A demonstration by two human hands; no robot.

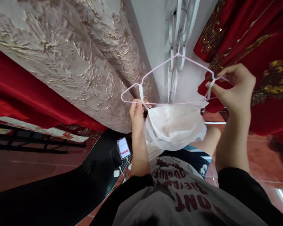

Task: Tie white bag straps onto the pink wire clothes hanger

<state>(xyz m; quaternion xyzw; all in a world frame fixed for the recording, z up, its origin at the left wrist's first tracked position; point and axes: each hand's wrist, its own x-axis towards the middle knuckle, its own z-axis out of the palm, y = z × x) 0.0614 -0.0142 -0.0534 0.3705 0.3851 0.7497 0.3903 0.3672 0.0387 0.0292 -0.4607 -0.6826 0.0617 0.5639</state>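
A pale pink clothes hanger (pixel 160 65) is spread out in front of me, its hook up by a white rack. A white garment (pixel 176 127) hangs below it, with one thin strap (pixel 141 93) looped over each shoulder of the hanger. My left hand (pixel 137 114) is closed around the hanger's lower bar beside the left strap. At the other end, my right hand (pixel 237 86) pinches the right strap (pixel 210 89) near the hanger's notch. Part of the hanger's right tip is hidden behind my right fingers.
Several white hooks (pixel 173 47) line the wall. Pinkish brocade cloth (pixel 91 62) hangs at left, and red embroidered garments (pixel 273 62) hang at right. On a black seat (pixel 85 179) lie a lit phone (pixel 124 148), a dark phone (pixel 116 157) and cables.
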